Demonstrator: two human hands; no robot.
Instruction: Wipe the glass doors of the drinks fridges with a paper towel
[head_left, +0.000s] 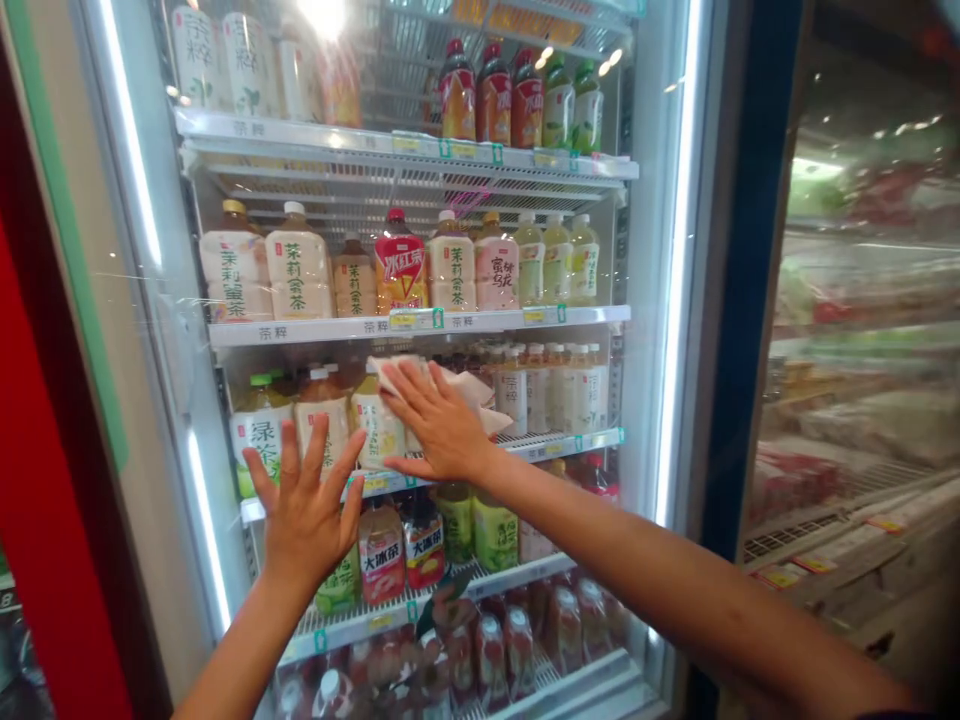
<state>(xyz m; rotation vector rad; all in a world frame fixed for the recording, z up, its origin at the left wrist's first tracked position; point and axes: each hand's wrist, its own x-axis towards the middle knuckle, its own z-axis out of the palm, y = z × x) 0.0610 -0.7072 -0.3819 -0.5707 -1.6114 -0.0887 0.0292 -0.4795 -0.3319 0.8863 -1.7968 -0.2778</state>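
Observation:
My right hand (442, 420) lies nearly flat on the glass door (360, 180) of a drinks cooler, holding a white cloth (480, 390) against it. Parts of the cloth stick out past the fingertips and to the right of the hand; the rest is hidden under the palm. Lower and to the left, my left hand (307, 510) has its fingers spread, with nothing in it. It is up at the same glass, though whether the palm touches cannot be made out. Behind the glass, bottled teas such as a green-capped bottle (261, 425) stand on the shelves.
Bright light strips (679, 260) run up both sides of the cooler. A dark blue post (757, 270) separates it from an open shelf of goods (847, 400) on the right, which is blurred. A red panel (52, 450) stands at the far left.

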